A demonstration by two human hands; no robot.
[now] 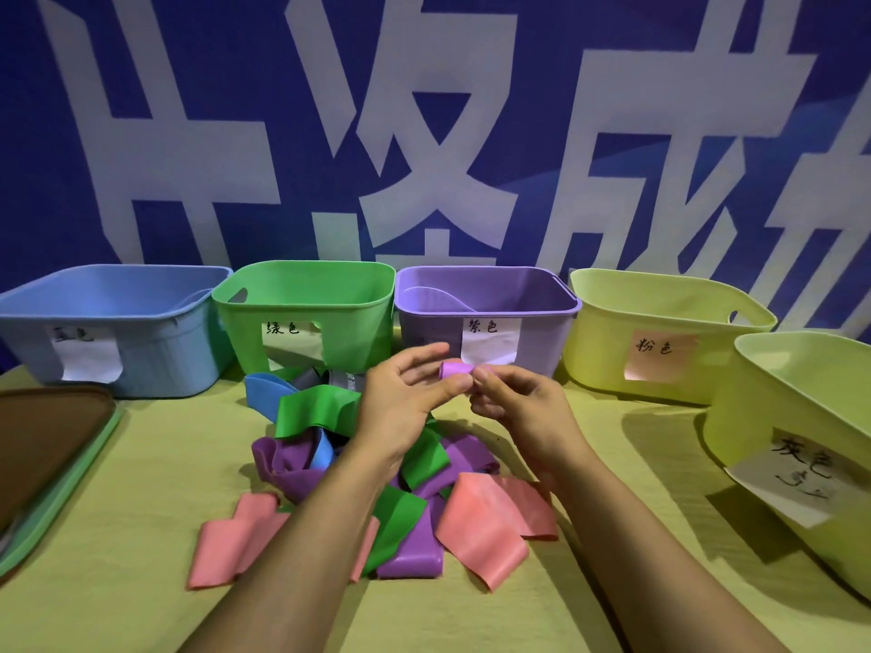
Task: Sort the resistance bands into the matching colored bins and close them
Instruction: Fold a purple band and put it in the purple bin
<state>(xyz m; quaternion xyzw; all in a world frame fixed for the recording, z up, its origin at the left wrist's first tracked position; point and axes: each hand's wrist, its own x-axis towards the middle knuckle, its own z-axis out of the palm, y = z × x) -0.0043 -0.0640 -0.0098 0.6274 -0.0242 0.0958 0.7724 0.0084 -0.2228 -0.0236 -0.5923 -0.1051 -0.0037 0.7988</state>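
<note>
5 lidless bins [301,294], purple band [433,294] in 1

A single wide-angle view comes from the person's head, looking forward and down over both forearms, which enter from the bottom edge. The left hand [405,398] and right hand [513,407] meet near the middle of the frame, close to the lens. Beyond the hands the table [141,464] runs to a row of bins [306,318] at its far edge, with a blue banner [424,134] filling the upper half. The lens bends straight lines toward the frame edges
</note>
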